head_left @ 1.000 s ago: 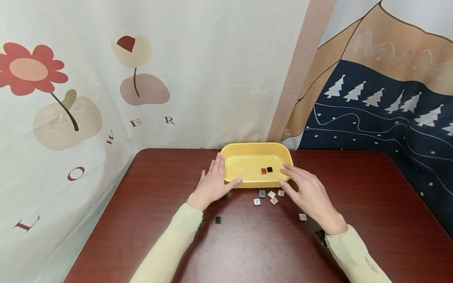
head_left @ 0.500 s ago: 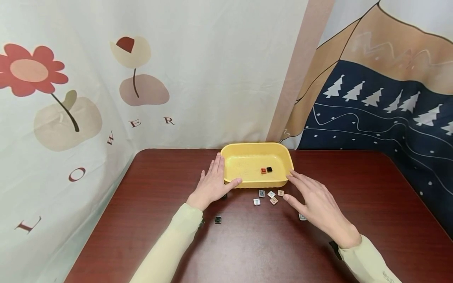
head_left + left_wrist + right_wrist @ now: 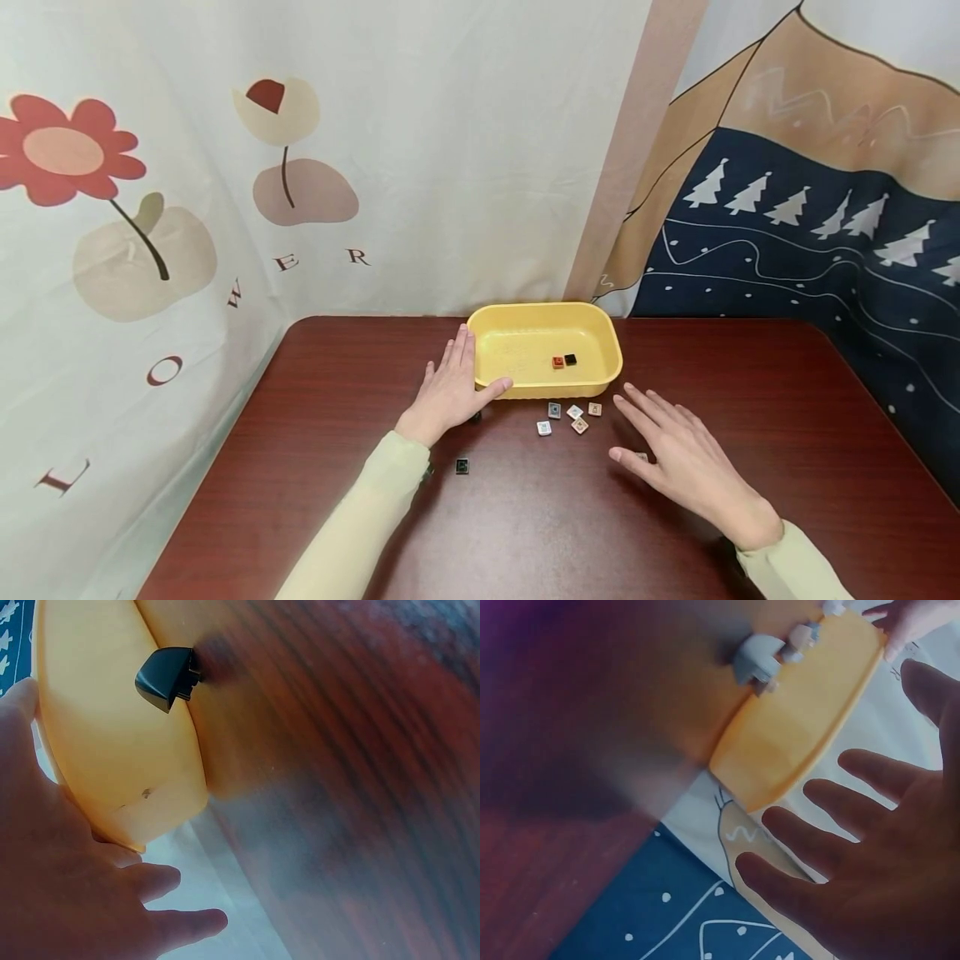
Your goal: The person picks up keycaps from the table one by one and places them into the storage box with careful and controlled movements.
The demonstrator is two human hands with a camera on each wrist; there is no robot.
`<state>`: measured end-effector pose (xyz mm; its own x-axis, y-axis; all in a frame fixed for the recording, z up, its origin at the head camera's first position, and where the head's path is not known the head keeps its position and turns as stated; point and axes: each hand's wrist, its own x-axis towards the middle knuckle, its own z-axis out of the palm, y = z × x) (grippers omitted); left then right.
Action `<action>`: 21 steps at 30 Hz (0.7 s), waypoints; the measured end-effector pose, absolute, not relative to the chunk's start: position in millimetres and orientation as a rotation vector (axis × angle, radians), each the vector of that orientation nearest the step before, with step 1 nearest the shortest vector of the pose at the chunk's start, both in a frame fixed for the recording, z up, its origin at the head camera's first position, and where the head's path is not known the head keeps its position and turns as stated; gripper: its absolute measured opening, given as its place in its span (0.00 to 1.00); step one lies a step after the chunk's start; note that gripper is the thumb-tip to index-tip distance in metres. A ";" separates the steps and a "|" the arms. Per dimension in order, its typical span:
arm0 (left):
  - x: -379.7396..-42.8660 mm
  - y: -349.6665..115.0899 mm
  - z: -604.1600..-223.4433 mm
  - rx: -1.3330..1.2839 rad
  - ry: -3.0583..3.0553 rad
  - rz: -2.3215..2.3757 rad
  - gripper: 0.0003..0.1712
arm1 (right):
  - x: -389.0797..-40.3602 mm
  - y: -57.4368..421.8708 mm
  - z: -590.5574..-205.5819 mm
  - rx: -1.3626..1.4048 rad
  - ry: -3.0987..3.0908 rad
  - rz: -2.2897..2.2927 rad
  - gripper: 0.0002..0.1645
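My left hand (image 3: pixel 446 396) rests with straight fingers along the left rim of a yellow plastic tray (image 3: pixel 517 350), its thumb over the front corner. Inside lie a red keycap (image 3: pixel 557 362) and a black keycap (image 3: pixel 571 360). My right hand (image 3: pixel 686 462) is spread, holding nothing, over the table right of the tray. It partly hides a pale keycap (image 3: pixel 642 456) near its thumb. In front of the tray are a grey keycap (image 3: pixel 554 410), white keycaps (image 3: pixel 543 428) and beige keycaps (image 3: pixel 580 426). The left wrist view shows a black keycap (image 3: pixel 166 677) beside the tray wall.
A dark keycap (image 3: pixel 462 466) lies apart on the reddish-brown table (image 3: pixel 525 525), right of the left forearm. Behind the tray, a printed curtain (image 3: pixel 450 167) hangs along the table's back edge.
My right hand has drawn back from the tray's right rim, toward the right and nearer to me, and now partly covers the pale keycap. My left hand stays on the tray.
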<state>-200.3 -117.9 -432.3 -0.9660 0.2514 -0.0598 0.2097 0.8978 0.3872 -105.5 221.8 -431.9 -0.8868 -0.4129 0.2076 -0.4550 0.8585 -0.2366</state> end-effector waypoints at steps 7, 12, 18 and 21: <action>-200.3 -117.8 -432.6 0.360 2.955 0.583 0.66 | -101.4 226.7 -442.0 0.731 -2.900 0.387 0.44; -200.0 -117.8 -432.2 0.363 2.955 0.586 0.66 | -98.1 228.4 -445.7 0.733 -2.924 0.364 0.42; -200.5 -117.9 -432.8 0.360 2.955 0.580 0.65 | -95.9 228.3 -446.6 0.721 -2.944 0.358 0.37; -200.3 -117.8 -432.3 0.362 2.953 0.581 0.65 | -95.7 227.7 -447.4 0.719 -2.946 0.352 0.34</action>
